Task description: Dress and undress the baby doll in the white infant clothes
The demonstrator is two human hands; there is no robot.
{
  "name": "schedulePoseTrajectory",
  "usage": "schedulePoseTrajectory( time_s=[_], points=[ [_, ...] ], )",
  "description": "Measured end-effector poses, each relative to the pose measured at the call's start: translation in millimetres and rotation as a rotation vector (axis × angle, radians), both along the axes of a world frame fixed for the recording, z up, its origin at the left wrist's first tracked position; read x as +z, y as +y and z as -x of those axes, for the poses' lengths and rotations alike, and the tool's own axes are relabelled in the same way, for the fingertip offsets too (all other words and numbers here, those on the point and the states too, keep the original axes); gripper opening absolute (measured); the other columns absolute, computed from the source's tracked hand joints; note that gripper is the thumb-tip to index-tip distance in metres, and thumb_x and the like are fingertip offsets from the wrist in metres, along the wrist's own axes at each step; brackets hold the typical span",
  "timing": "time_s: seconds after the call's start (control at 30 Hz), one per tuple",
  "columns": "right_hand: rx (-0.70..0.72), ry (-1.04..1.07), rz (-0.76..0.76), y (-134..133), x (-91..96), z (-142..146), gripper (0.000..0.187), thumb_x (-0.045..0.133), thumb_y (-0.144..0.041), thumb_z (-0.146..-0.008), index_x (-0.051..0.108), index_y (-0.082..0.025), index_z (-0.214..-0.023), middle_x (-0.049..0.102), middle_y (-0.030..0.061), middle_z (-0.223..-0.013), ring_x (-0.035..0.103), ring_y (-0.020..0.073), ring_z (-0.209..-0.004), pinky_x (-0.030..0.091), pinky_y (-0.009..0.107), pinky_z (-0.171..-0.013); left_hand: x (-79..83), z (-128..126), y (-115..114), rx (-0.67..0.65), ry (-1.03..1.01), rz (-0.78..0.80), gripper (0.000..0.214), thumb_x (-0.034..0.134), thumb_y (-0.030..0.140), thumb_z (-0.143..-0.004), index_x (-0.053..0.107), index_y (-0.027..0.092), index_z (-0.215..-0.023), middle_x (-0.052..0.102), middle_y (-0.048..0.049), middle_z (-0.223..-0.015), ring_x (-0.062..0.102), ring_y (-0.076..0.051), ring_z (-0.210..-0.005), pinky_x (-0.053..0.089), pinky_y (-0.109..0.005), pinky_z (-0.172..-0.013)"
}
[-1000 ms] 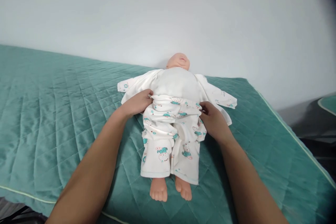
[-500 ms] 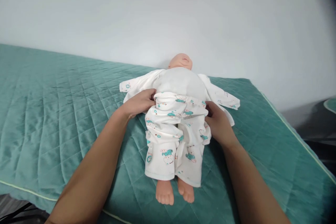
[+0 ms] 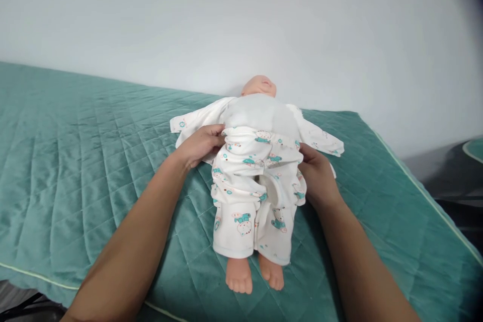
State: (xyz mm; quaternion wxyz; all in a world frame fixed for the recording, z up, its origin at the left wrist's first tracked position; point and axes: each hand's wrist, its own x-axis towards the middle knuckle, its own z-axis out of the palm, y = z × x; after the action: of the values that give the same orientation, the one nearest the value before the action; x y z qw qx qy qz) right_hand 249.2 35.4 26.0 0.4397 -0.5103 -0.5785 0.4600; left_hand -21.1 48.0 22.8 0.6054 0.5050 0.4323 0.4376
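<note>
A baby doll [image 3: 259,86] lies on its back, head toward the wall and bare feet toward me. White trousers [image 3: 260,161] with a teddy bear print cover its legs, bunched in folds at the hips and thighs. My left hand [image 3: 202,145] pinches the waistband at its left side. At the opposite side my right hand [image 3: 317,170] is closed on the waistband edge, its fingertips partly hidden behind the cloth. A white long-sleeved top [image 3: 319,137] lies spread open beneath the doll, sleeves stretched out to both sides. The pale torso [image 3: 260,113] shows above the waistband.
A green quilted cover [image 3: 94,161] with pale yellow piping lies under the doll. Behind it rises a plain light wall [image 3: 188,20]. The cover's right edge slopes down toward a dark area, where part of another green surface [image 3: 474,150] shows.
Both hands have drawn the waistband slightly up toward the doll's chest. The trousers and feet have shifted a little to the right, and the gap between the trouser legs looks wider.
</note>
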Motion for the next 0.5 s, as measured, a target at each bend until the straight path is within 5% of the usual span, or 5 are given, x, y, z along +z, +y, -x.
schedulePoseTrajectory(
  time_s=[0.27,0.5],
  points=[
    [0.020,-0.160,-0.049,-0.8,3.1,2.9,0.023,0.069,-0.022,-0.071,0.072,-0.027,-0.094,0.077,0.0014,-0.100,0.068,0.0251,-0.092,0.055,0.037,-0.080,-7.7,-1.0,5.4,0.017,0.079,-0.073,0.049,0.060,0.007,-0.056,0.070,0.017,-0.104,0.074,-0.0025,-0.091,0.066,-0.020,-0.085,0.052,-0.033,-0.077],
    [-0.011,-0.218,-0.052,-0.9,4.5,3.7,0.021,0.063,-0.021,-0.074,0.073,-0.025,-0.092,0.076,0.0015,-0.093,0.067,0.0256,-0.089,0.053,0.035,-0.076,-8.7,-4.9,4.5,0.120,0.207,-0.023,0.037,0.051,0.009,-0.056,0.071,0.017,-0.085,0.067,0.0002,-0.067,0.059,-0.017,-0.064,0.046,-0.028,-0.061]
  ],
)
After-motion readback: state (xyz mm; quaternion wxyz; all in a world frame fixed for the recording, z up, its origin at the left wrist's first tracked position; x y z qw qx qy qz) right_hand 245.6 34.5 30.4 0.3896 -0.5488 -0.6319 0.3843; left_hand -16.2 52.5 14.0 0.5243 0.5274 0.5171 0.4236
